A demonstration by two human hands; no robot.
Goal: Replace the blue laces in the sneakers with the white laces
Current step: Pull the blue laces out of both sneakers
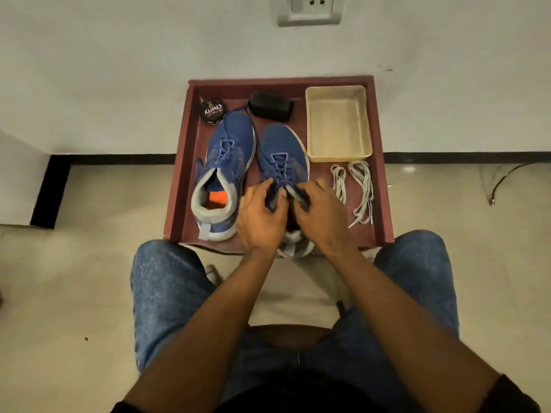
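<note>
I sat with my knees apart in blue jeans [167, 281], looking down at a low reddish-brown table [383, 186] with a raised rim, set against a pale wall. Two blue sneakers stood side by side on it, toes pointing away from me. The left sneaker [222, 171] stood untouched, its blue lace [222, 150] threaded, its grey collar and orange insole showing. My hands worked at the right sneaker [283, 153], near its opening. My left hand [261, 217] had its fingers curled around the dark tongue and lace at the top eyelets. My right hand [320, 216] pinched the other side of the same lacing, fingers bent. The right shoe's blue lace [278, 163] remained crossed through the lower eyelets.

Just right of that shoe, two bundled white laces [356, 189] lay on the table, apart from my hands. Beyond them sat a cream plastic tray [310, 129]. At the far edge rested a round shoe polish tin [212, 111] and a black brush [270, 105].
</note>
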